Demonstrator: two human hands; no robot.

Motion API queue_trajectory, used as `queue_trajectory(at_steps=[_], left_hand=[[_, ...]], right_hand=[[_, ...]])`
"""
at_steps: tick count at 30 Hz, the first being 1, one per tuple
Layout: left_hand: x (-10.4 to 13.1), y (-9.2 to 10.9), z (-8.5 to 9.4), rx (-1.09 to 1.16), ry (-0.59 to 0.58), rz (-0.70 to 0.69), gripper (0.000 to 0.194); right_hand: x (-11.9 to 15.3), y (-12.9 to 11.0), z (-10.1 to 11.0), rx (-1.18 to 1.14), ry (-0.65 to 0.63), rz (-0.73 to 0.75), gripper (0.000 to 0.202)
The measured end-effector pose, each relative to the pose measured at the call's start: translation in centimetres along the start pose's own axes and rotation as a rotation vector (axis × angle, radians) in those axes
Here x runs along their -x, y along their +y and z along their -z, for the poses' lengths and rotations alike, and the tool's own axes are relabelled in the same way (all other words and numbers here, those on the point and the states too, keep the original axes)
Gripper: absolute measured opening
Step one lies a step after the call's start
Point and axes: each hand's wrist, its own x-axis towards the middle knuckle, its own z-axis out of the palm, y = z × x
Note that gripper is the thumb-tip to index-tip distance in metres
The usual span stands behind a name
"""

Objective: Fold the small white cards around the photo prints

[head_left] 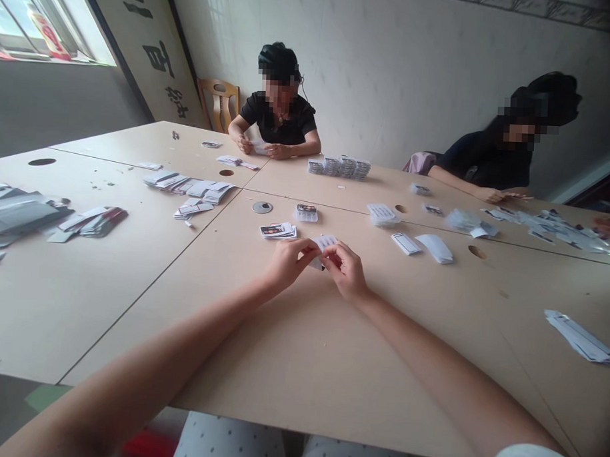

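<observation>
Near the middle of the table, my left hand (pixel 288 262) and my right hand (pixel 347 268) meet with fingertips pinched together. Between them is a small whitish piece (pixel 325 242) with rows of faint marks, held by both hands. Fingers cover much of it, so whether it is a card or a clear plastic tray is hard to tell. Just beyond my left hand lies a stack of printed cards (pixel 277 231). A clear plastic case (pixel 306 213) with a dark printed card on top sits behind that stack.
Clear plastic trays (pixel 383 215) and white folded cards (pixel 435 248) lie to the right. Stacked packs (pixel 338 167) stand farther back. Paper piles (pixel 20 215) spread at the left. Two people sit across the table (pixel 261 347), one handling a paper. Round holes pierce the tabletop.
</observation>
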Motion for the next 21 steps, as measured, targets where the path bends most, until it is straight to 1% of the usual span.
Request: queue_trajectory(at_steps=[7, 15, 21], left_hand=[[0.07, -0.12, -0.13, -0.018, 0.006, -0.004, 0.015], [0.05, -0.12, -0.14, -0.029, 0.008, 0.0, 0.015], [0.12, -0.29, -0.27, -0.018, 0.016, 0.012, 0.015]], right_hand=[[0.02, 0.17, 0.02, -0.007, -0.01, -0.03, 0.011], [-0.05, 0.11, 0.0, -0.013, -0.014, -0.015, 0.013], [-0.01, 0.17, -0.01, 0.045, -0.017, 0.004, 0.011]])
